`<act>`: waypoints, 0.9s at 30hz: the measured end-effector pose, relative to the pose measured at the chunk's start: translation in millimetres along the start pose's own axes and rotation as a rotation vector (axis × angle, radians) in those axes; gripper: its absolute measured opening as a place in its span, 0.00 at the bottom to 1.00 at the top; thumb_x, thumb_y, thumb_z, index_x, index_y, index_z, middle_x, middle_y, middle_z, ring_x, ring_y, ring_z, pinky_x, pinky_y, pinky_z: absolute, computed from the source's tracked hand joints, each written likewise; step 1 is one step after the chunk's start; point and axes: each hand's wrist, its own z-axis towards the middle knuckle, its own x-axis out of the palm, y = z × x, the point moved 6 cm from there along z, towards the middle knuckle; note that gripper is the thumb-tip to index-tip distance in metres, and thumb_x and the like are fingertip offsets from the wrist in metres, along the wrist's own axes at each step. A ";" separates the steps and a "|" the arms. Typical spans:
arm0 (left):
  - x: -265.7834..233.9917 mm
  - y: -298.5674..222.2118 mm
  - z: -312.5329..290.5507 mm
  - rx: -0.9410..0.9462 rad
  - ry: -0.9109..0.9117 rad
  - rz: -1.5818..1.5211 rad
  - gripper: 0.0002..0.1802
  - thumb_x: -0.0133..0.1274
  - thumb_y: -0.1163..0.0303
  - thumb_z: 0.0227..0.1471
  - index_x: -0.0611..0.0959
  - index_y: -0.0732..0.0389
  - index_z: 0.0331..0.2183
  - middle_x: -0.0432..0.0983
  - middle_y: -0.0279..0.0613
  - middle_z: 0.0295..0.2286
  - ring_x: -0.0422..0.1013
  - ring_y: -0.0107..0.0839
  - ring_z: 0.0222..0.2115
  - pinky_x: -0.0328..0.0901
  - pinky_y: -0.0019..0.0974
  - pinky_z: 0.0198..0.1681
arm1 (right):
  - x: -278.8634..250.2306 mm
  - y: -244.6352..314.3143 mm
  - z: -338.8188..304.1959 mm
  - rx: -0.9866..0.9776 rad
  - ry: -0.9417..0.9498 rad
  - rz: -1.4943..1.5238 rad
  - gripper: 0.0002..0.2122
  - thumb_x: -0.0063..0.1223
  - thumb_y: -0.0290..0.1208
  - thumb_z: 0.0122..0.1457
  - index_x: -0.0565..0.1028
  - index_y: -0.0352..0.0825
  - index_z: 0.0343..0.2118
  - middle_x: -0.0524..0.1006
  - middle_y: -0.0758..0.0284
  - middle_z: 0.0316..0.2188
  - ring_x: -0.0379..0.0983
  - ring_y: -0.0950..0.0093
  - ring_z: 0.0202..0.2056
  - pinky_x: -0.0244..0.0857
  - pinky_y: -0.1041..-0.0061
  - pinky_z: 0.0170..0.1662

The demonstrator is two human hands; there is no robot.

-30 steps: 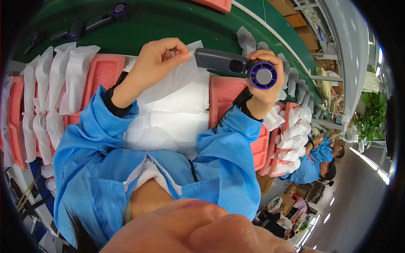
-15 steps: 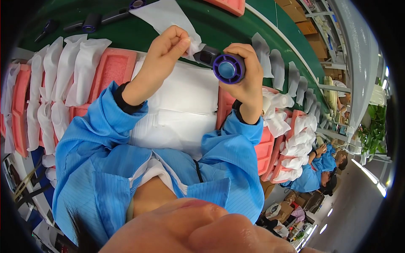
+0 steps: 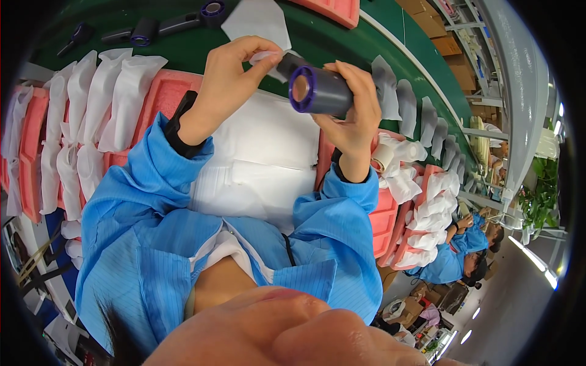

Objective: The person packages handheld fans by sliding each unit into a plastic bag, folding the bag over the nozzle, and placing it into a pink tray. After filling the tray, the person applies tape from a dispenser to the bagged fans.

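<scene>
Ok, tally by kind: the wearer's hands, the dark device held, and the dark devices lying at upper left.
Hands (left hand, right hand): 2
Held dark device: 1
Dark devices lying on green surface, upper left: 3
Total: 6

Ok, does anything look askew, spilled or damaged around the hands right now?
Nothing stands out. The right hand grips the dark device, the left hand pinches thin white wrapping, and the white sheets lie stacked below. The device's far end is partly hidden, so I can't judge that.
</scene>
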 end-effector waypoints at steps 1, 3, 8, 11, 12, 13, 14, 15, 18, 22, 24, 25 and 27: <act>1.0 0.7 -0.4 0.001 0.001 0.000 0.10 0.58 0.71 0.49 0.81 0.62 0.36 0.75 0.35 0.24 0.68 0.23 0.25 0.64 0.25 0.32 | 2.5 -0.5 -0.2 0.000 -0.001 -0.001 0.30 0.65 0.18 0.30 0.72 0.27 0.44 0.75 0.56 0.40 0.73 0.65 0.40 0.68 0.72 0.44; 1.1 3.1 -2.0 -0.073 -0.026 -0.163 0.08 0.57 0.72 0.50 0.83 0.62 0.35 0.76 0.34 0.25 0.70 0.22 0.26 0.65 0.24 0.31 | 10.2 -2.4 -2.1 0.024 0.017 0.080 0.30 0.65 0.17 0.30 0.72 0.26 0.45 0.75 0.55 0.41 0.73 0.64 0.41 0.68 0.71 0.45; -2.3 8.4 0.6 -0.162 -0.029 -0.325 0.07 0.56 0.73 0.53 0.83 0.62 0.35 0.78 0.33 0.26 0.71 0.19 0.28 0.66 0.23 0.31 | 16.2 3.9 -4.6 -0.053 -0.031 0.203 0.30 0.65 0.16 0.29 0.73 0.30 0.45 0.75 0.56 0.41 0.74 0.63 0.41 0.70 0.72 0.42; -5.5 1.7 -0.9 -0.177 -0.012 -0.412 0.07 0.55 0.73 0.53 0.82 0.63 0.36 0.78 0.33 0.27 0.71 0.18 0.28 0.66 0.22 0.31 | 21.3 6.3 -6.4 -0.073 -0.043 0.196 0.30 0.65 0.16 0.29 0.73 0.29 0.44 0.75 0.56 0.41 0.74 0.62 0.40 0.70 0.72 0.42; -6.2 -1.9 -1.4 -0.185 -0.004 -0.457 0.08 0.55 0.73 0.54 0.82 0.63 0.37 0.78 0.33 0.28 0.71 0.17 0.28 0.66 0.21 0.32 | 21.7 6.8 -6.8 -0.083 -0.049 0.191 0.30 0.65 0.15 0.28 0.73 0.28 0.43 0.75 0.56 0.41 0.74 0.62 0.40 0.70 0.71 0.42; -7.2 -5.5 -1.7 -0.183 -0.005 -0.457 0.08 0.55 0.73 0.54 0.82 0.63 0.37 0.78 0.33 0.28 0.71 0.17 0.28 0.66 0.21 0.32 | 21.3 6.8 -7.0 -0.086 -0.048 0.191 0.30 0.65 0.15 0.28 0.73 0.28 0.43 0.75 0.56 0.41 0.74 0.62 0.40 0.70 0.71 0.42; -5.9 -8.4 -2.2 -0.202 0.014 -0.505 0.08 0.55 0.73 0.54 0.82 0.63 0.37 0.77 0.32 0.28 0.70 0.17 0.29 0.65 0.20 0.32 | 19.2 7.7 -7.3 -0.106 -0.069 0.142 0.30 0.64 0.15 0.28 0.73 0.28 0.43 0.75 0.56 0.41 0.74 0.62 0.40 0.70 0.71 0.42; -4.3 -11.4 -2.8 -0.221 0.034 -0.554 0.08 0.55 0.74 0.53 0.81 0.64 0.37 0.77 0.32 0.29 0.70 0.17 0.29 0.64 0.20 0.33 | 17.2 8.6 -7.7 -0.126 -0.091 0.092 0.29 0.64 0.14 0.28 0.73 0.27 0.43 0.74 0.56 0.40 0.74 0.61 0.40 0.70 0.71 0.42; -3.3 -20.7 -8.1 -0.246 0.068 -0.606 0.08 0.55 0.75 0.53 0.81 0.64 0.37 0.77 0.31 0.29 0.69 0.16 0.30 0.63 0.19 0.34 | 16.9 11.3 -9.0 -0.188 -0.135 0.015 0.29 0.62 0.12 0.28 0.73 0.26 0.42 0.74 0.55 0.40 0.74 0.60 0.40 0.70 0.70 0.42; 4.3 -22.2 -12.5 -0.241 0.105 -0.597 0.08 0.55 0.73 0.54 0.80 0.64 0.38 0.76 0.31 0.29 0.69 0.17 0.30 0.64 0.20 0.34 | 16.3 12.9 -11.1 -0.253 -0.192 -0.055 0.29 0.61 0.11 0.28 0.73 0.25 0.42 0.74 0.55 0.39 0.74 0.59 0.40 0.71 0.69 0.42; 10.1 -23.8 -12.6 -0.198 0.120 -0.563 0.10 0.54 0.71 0.56 0.80 0.63 0.40 0.75 0.32 0.28 0.69 0.17 0.28 0.65 0.21 0.31 | 14.5 9.8 -10.6 -0.217 -0.214 -0.083 0.29 0.60 0.11 0.28 0.73 0.25 0.42 0.74 0.55 0.39 0.74 0.59 0.40 0.71 0.68 0.42; 11.2 -23.1 -12.9 -0.197 0.121 -0.563 0.10 0.54 0.71 0.56 0.80 0.63 0.40 0.75 0.32 0.28 0.69 0.17 0.28 0.65 0.21 0.31 | 15.0 8.1 -10.9 -0.218 -0.216 -0.084 0.29 0.60 0.11 0.28 0.73 0.25 0.42 0.74 0.55 0.39 0.74 0.59 0.40 0.71 0.68 0.42; 11.3 -26.7 -14.2 -0.201 0.107 -0.575 0.14 0.59 0.69 0.51 0.79 0.63 0.41 0.73 0.33 0.31 0.69 0.19 0.29 0.64 0.21 0.31 | 19.1 9.1 -13.7 -0.299 -0.191 -0.169 0.28 0.59 0.11 0.29 0.73 0.25 0.43 0.74 0.55 0.39 0.74 0.58 0.40 0.71 0.68 0.42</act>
